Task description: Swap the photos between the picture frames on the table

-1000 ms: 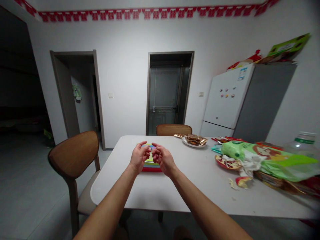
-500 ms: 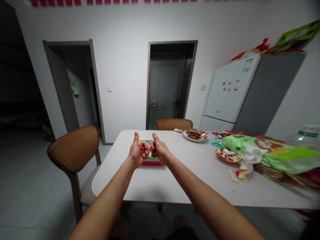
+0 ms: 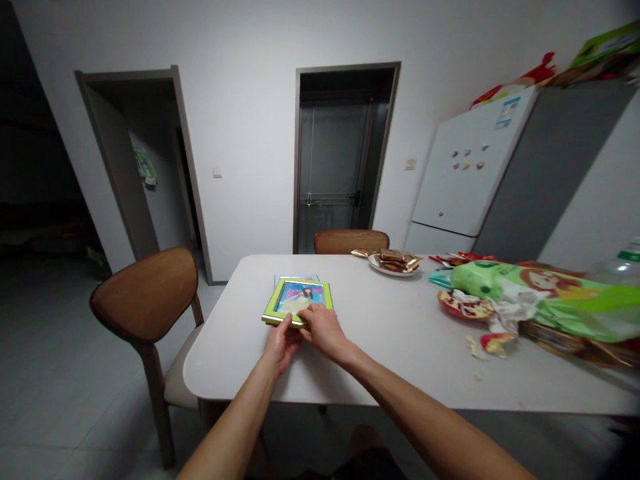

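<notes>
A lime-green picture frame (image 3: 269,312) with a blue picture of a dark-haired figure is tilted up a little above the white table (image 3: 240,327). My left hand (image 3: 284,345) grips its near edge, the thumb on top and the fingers underneath. My right hand (image 3: 324,328) is closed at the same edge, just to the right, with fingertips over the lower part of the picture. The right hand covers the frame's near right corner. Behind the frame, a light-blue flat item (image 3: 296,276) shows only its far edge; the rest is hidden.
Gold-wrapped snacks (image 3: 395,259) lie on a white plate (image 3: 389,271) at the back. To the right are a pomegranate piece (image 3: 465,307), peel scraps (image 3: 497,343), crumpled tissue (image 3: 515,307) and a green plastic bag (image 3: 565,293). Wooden chairs stand at the left (image 3: 145,290) and far side (image 3: 351,241).
Both hands, held thumbs-up over the items before, have come down and nearer to me. They now hold the green picture frame by its near edge, its near side raised.
</notes>
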`<state>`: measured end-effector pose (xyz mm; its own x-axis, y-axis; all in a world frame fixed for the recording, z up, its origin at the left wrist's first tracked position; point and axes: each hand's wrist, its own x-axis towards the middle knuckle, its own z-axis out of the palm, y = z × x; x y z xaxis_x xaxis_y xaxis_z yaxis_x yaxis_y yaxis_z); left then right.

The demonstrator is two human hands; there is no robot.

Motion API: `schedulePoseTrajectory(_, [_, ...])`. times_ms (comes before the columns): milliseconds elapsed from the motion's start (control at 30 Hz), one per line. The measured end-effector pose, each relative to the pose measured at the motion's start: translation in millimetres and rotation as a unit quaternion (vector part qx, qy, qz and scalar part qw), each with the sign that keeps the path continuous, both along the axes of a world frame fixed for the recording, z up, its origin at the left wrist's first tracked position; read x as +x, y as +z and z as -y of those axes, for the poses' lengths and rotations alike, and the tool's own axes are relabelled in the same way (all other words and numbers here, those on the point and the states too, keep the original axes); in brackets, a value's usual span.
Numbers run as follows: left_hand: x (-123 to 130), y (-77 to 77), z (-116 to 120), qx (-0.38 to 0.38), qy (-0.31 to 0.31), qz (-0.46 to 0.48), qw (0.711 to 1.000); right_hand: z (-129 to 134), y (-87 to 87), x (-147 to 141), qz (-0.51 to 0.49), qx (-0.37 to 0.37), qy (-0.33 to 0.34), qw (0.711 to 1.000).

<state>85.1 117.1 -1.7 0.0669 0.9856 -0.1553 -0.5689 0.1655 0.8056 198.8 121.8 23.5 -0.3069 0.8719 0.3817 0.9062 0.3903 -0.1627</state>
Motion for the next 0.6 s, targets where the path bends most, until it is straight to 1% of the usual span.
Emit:
schedulePoseTrajectory(67, [11,5.3,8,0.036,0.032,0.020,0.999,15,4.3,2,-0.035,-0.010,0.016,0.999])
schedulePoseTrajectory(133, [19,10.6,19,0.064,0.054,0.028,0.996,27,9.0,7,-0.100,-0.012,0.031,0.994])
schedulePoseTrajectory(233, [24,18.6,39,0.093,0.055,0.013,0.994,42,14.6,17,-0.221,-0.020,0.033,0.974])
schedulePoseTrajectory(300, [22,24.5,54,0.134,0.048,-0.058,0.988,55,16.3,23,-0.306,-0.054,0.040,0.950])
schedulePoseTrajectory(333, [19,27.4,62,0.164,0.045,-0.113,0.979,63,16.7,25,-0.357,-0.080,0.049,0.929])
schedulePoseTrajectory(367, [16,29.9,72,0.198,0.039,-0.179,0.963,72,17.1,26,-0.415,-0.107,0.057,0.902])
schedulePoseTrajectory(400, [13,31.6,82,0.235,0.031,-0.247,0.940,82,17.6,27,-0.479,-0.134,0.061,0.866])
schedulePoseTrajectory(433, [10,32.3,92,0.271,0.019,-0.312,0.910,92,18.3,27,-0.543,-0.159,0.062,0.822])
schedulePoseTrajectory(467, [7,31.8,103,0.309,0.001,-0.375,0.874,101,19.2,26,-0.603,-0.180,0.060,0.775])
schedulePoseTrajectory(533, [2,27.5,123,0.372,-0.032,-0.492,0.787,118,20.3,25,-0.695,-0.215,0.055,0.684])
schedulePoseTrajectory(567, [0,24.2,131,0.390,-0.046,-0.544,0.742,125,20.0,25,-0.723,-0.232,0.053,0.649])
schedulePoseTrajectory(600, [-1,20.5,138,0.398,-0.058,-0.590,0.700,129,18.7,25,-0.742,-0.248,0.050,0.621])
